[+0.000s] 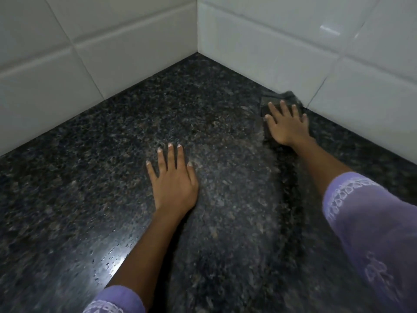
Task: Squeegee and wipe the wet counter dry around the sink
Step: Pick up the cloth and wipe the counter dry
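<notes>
The dark speckled granite counter (112,154) fills the view, meeting white tiled walls in a corner at the back. My right hand (287,124) presses flat, fingers spread, on a dark grey cloth (274,100) lying against the right wall. My left hand (172,179) rests flat on the counter in the middle, fingers straight, holding nothing. Water droplets (106,260) glisten on the counter near the front left. No squeegee and no sink are in view.
White tiled walls (101,53) close off the counter at the left and at the right (293,41), forming a corner at the back centre. Purple sleeves cover both forearms near the bottom edge.
</notes>
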